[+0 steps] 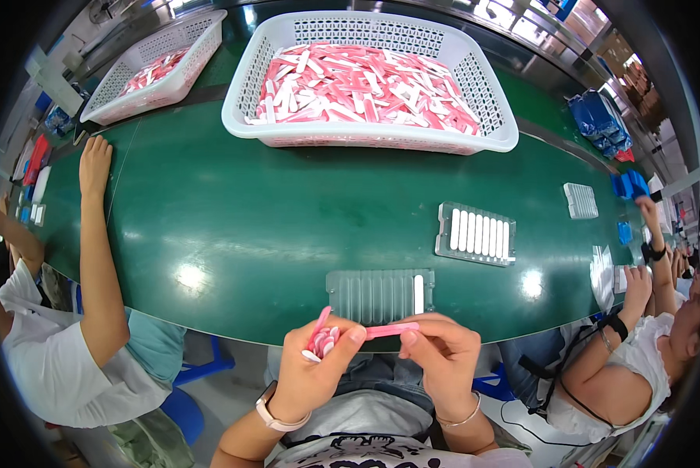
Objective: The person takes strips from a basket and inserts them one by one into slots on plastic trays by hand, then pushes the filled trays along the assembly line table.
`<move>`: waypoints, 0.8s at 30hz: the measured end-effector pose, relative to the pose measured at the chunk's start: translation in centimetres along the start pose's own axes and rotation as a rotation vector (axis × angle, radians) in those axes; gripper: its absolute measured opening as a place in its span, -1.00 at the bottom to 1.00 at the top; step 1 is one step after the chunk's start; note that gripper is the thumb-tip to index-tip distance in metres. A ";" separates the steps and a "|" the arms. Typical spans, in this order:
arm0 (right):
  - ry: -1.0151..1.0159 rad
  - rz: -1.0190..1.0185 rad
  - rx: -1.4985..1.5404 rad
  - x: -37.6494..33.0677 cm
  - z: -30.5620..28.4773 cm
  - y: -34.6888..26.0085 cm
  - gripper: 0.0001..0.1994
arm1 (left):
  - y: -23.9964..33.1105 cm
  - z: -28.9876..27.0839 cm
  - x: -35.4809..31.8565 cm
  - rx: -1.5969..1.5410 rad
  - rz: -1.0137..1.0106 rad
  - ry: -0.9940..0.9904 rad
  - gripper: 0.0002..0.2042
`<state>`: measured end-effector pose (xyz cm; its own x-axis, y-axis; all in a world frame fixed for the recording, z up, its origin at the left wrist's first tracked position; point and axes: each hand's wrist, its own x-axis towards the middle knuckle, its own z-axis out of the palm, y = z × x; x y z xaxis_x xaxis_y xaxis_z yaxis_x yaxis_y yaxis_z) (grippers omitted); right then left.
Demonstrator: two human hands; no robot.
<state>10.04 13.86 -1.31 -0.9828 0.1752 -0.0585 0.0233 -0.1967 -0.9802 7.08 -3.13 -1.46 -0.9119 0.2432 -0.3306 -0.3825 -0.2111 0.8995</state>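
Note:
My left hand [318, 360] is closed around a small bunch of slim pink-and-white sticks [324, 342] with rounded ends. Between my two hands one pink stick [382, 331] lies level, its left end at my left thumb. My right hand [442, 351] pinches the other end of that stick between thumb and finger. Just beyond my hands, a clear plastic tray [365, 296] with grooved slots rests on the green table, one white stick [419, 294] standing in its rightmost slots.
A second clear tray [442, 242] filled with several white sticks lies farther right. At the back a big white basket [381, 140] holds a heap of pink and white sticks; another basket [143, 95] stands back left. Co-workers' arms [96, 249] reach onto the green table [233, 226] from both sides.

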 end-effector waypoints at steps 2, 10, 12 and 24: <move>0.017 -0.154 -0.203 0.3 -0.5 -0.1 -0.89 | -0.3 0.2 -0.2 0.094 0.032 -0.016 -0.87; 0.005 -0.318 -0.269 1.6 -2.2 0.2 -0.85 | 0.6 0.8 -0.1 0.153 0.038 -0.070 -0.87; -0.006 -0.741 -0.800 2.7 -3.4 0.1 -0.82 | 0.9 0.9 0.1 0.095 0.000 -0.071 -0.86; -0.274 -0.667 -1.536 1.8 -3.9 -0.9 -0.43 | 1.4 -0.9 0.4 -0.386 -0.566 -0.444 -0.79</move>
<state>8.93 18.09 -1.29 -0.8909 -0.3568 0.2809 -0.3957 0.9135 -0.0946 6.03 -4.19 -0.59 -0.4520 0.7461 -0.4889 -0.8659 -0.2354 0.4414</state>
